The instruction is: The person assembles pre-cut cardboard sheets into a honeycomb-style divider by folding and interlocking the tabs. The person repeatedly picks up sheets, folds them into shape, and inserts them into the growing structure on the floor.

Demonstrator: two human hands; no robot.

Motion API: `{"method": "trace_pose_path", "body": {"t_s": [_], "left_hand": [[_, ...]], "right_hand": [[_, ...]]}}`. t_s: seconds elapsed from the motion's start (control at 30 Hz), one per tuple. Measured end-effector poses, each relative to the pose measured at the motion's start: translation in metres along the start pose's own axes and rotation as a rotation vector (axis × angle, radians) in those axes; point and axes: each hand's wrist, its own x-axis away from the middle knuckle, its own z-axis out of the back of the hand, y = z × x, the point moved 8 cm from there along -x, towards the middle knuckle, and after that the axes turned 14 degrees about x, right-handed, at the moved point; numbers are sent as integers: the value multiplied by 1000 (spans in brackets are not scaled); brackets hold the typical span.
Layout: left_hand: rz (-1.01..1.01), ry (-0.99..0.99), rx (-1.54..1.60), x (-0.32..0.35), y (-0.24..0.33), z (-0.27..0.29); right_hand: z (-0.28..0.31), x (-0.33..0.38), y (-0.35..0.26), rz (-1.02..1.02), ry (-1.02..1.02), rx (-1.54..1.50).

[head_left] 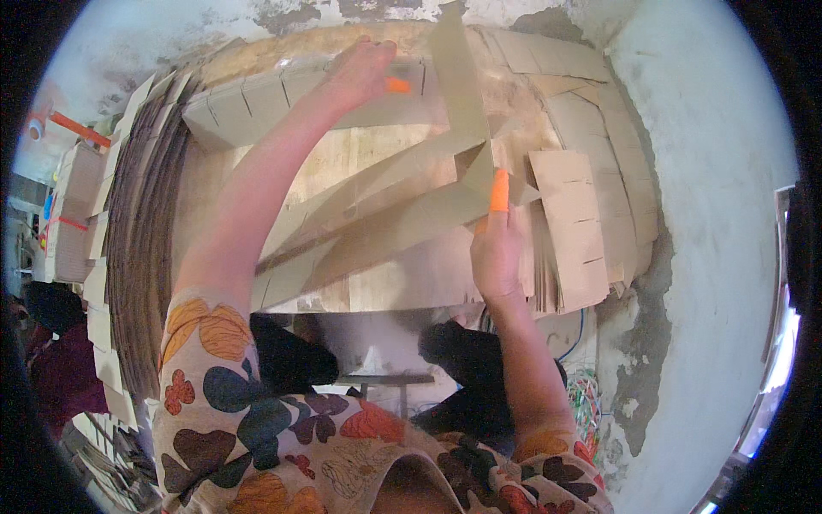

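Observation:
My left hand point(364, 73) reaches to the far side of the table, its fingers closed over the edge of a long slotted cardboard strip point(257, 96). An orange cover sits on one of its fingers. Nearer to me on the right, my right hand point(497, 257) grips a crossing cardboard strip point(377, 231), with an orange-covered digit pointing away from me along it. Another strip point(460, 77) stands up at the far middle and meets the slanting strips near that hand. My palm hides the lower fingers of the right hand.
Dense stacks of cardboard strips point(147, 214) line the table's left side. More slotted strips point(572, 227) lie in piles on the right, beside a worn wall point(719, 214). The wooden tabletop point(385, 287) ends just before my knees. At far left stands a carton point(68, 214).

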Motion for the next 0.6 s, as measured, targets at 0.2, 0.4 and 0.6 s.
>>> {"method": "trace_pose_path", "body": {"t_s": [0.2,0.4,0.6], "left_hand": [[5,128,-294,-16,-20,-33],[111,-17,-111,-30,-38,-33],[-133,312,102,-19,-65,-3]], "right_hand": [[0,-3,2,-77,-31,-109],[-6,-2,10,-125,-47,-60],[11,4,7,-120,-8,-72]]}}
